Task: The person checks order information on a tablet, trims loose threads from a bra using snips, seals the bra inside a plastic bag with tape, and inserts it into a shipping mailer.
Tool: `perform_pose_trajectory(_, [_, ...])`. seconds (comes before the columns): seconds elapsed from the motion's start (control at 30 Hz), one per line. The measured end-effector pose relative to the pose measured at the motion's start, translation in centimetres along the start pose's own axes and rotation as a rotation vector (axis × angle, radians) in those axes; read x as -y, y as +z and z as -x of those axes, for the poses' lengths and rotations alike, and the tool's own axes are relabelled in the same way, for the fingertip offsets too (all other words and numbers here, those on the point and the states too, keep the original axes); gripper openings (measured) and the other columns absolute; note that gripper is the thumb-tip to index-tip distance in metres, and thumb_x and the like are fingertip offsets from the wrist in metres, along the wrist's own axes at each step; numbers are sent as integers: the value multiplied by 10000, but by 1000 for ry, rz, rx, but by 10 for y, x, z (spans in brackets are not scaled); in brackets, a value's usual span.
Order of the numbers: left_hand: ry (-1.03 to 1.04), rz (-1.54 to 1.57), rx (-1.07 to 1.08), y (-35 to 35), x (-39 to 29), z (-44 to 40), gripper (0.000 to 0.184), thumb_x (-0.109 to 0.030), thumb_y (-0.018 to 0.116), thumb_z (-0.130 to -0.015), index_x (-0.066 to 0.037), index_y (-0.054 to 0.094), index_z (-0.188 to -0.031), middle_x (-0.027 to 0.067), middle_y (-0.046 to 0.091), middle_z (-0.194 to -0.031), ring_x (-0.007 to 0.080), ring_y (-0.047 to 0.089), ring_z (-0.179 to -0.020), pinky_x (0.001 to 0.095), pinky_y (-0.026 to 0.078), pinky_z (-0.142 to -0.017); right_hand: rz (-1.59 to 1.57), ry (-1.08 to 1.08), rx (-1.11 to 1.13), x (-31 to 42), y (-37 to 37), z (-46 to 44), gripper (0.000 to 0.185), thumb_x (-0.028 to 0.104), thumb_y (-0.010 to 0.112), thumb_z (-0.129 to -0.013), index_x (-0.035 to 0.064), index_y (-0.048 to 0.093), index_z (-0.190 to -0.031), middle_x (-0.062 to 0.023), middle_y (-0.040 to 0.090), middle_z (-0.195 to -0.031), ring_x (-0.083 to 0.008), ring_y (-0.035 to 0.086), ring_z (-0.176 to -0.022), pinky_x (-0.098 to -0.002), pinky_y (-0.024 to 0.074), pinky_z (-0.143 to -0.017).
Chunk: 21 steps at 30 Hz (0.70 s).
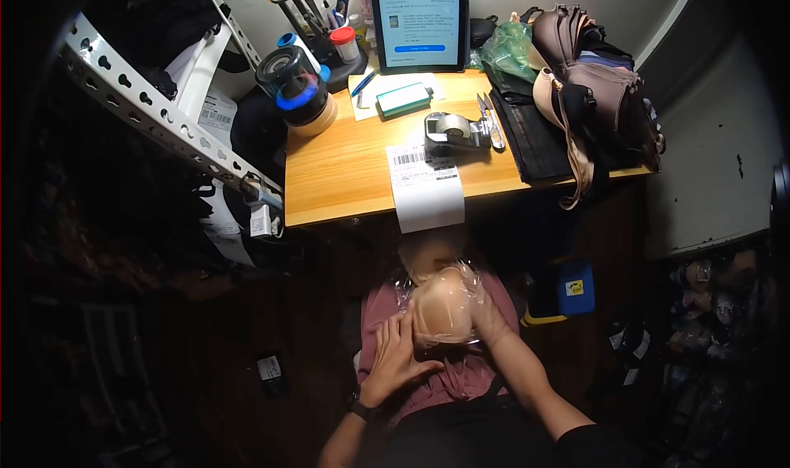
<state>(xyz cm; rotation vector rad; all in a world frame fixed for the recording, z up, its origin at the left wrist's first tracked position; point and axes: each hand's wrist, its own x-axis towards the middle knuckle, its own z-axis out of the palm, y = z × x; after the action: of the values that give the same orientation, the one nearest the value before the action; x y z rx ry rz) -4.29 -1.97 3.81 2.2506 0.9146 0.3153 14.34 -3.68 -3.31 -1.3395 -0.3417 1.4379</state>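
On my lap lies a beige moulded-cup bra (443, 307) in a shiny clear plastic wrapper, its far end smeared by motion. My left hand (397, 357) rests against the left side of the package, fingers stretched out along it and thumb spread apart below. The right side of the package is gripped by my right hand (487, 316), whose fingers are blurred and partly hidden by plastic. A pink cloth (469, 376) lies beneath the package. Beyond it, a printed shipping label (428, 200) hangs over the front edge of the table.
The wooden table (346, 192) carries a tape dispenser (454, 130), thread snips (491, 121), a teal-and-white box (404, 99) and a tablet (420, 23). Bras (597, 89) are heaped at its right. A metal shelf post (164, 118) stands left. Near my right knee is a blue-yellow object (568, 291).
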Motion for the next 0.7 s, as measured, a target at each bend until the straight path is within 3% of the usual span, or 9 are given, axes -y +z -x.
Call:
perform_pose_trajectory(0.13, [-54, 292, -250, 31, 22, -10, 723, -148, 738, -696, 3, 335, -1277, 160, 481, -966, 317, 481, -944, 383, 402, -821, -272, 168, -57, -4, 0, -31, 456, 345, 438, -880, 7, 509, -1178, -136, 563, -1167, -273, 524, -1096, -347, 393, -977])
perform_pose_trajectory(0.2, [-296, 600, -525, 34, 21, -19, 480, -12, 637, -728, 0, 389, -1139, 151, 497, -917, 309, 512, -856, 376, 430, -755, -377, 263, -118, -6, 1, -38, 468, 360, 435, -880, 7, 509, -1178, -138, 560, -1173, -276, 522, -1099, -351, 393, -978])
perform_pose_trajectory(0.27, [-247, 474, -629, 19, 8, -38, 267, 27, 578, -733, -6, 435, -957, 137, 487, -839, 294, 517, -747, 368, 433, -676, -563, 283, -54, -12, 6, -31, 480, 375, 432, -879, 7, 509, -1178, -141, 557, -1178, -280, 520, -1103, -355, 393, -979])
perform_pose_trajectory(0.3, [-190, 315, -666, 19, 12, -42, 215, 24, 580, -730, -7, 455, -903, 134, 471, -821, 292, 509, -729, 371, 427, -663, -1076, 157, 742, -23, -2, -27, 466, 375, 362, -914, 32, 496, -1199, -136, 578, -1148, -260, 523, -1111, -382, 429, -943])
perform_pose_trajectory(0.33, [-132, 156, -696, 18, 15, -46, 165, 20, 583, -727, -8, 474, -849, 130, 455, -803, 290, 501, -711, 373, 420, -650, -1074, 161, 741, -14, 8, -5, 466, 375, 362, -914, 32, 496, -1199, -136, 578, -1148, -260, 523, -1111, -382, 429, -943])
perform_pose_trajectory(0.37, [-105, 132, -747, 17, 13, -51, 154, 22, 609, -692, -16, 482, -771, 126, 433, -778, 285, 488, -666, 371, 412, -601, -1054, 279, 347, 11, 28, 31, 528, 443, 391, -881, 23, 506, -1180, -157, 572, -1147, -289, 525, -1096, -407, 410, -962])
perform_pose_trajectory(0.43, [-82, 134, -740, 15, 11, -48, 169, 27, 613, -669, -20, 485, -769, 121, 438, -783, 283, 493, -663, 373, 410, -582, -1016, 383, -58, 18, 33, 58, 596, 510, 421, -848, 13, 517, -1161, -178, 566, -1146, -319, 528, -1080, -432, 391, -981])
perform_pose_trajectory(0.63, [42, -8, -405, 22, 25, -4, 352, 73, 606, -592, -67, 593, -915, 113, 490, -878, 290, 534, -714, 365, 455, -594, -1144, 183, 11, 5, 0, 55, 539, 465, 392, -898, -12, 522, -1113, -176, 551, -1182, -328, 520, -1090, -441, 360, -1004])
perform_pose_trajectory(0.7, [-40, 122, -255, 31, 28, 11, 414, 88, 608, -575, -50, 586, -965, 152, 472, -1018, 314, 547, -837, 365, 470, -688, -1336, 100, 314, -50, -26, 46, 502, 391, 356, -937, -30, 470, -1185, -194, 482, -1274, -313, 435, -1203, -451, 319, -1036])
